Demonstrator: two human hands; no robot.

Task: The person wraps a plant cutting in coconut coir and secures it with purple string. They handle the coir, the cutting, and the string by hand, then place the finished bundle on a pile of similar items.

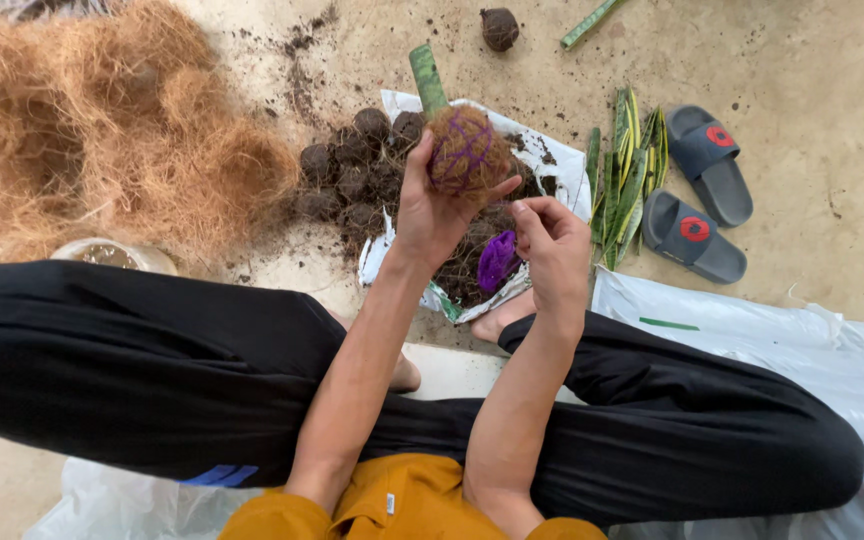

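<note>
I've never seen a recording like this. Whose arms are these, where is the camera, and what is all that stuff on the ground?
One camera, worn on a person's head, looks down at their own arms and crossed legs. The left hand holds a fibre-wrapped ball bound with purple string, a green leaf sticking out of it. The right hand is beside it, fingers pinched; I can't make out what they grip. On the ground lie dark soil balls, a heap of brown fibre, cut striped leaves and grey sandals.

Big heap of coir fibre [102,130] on the left, pair of grey slippers [700,195] – cut striped leaves [624,175] beside them – white plastic sheet [782,345] lower right.
</note>
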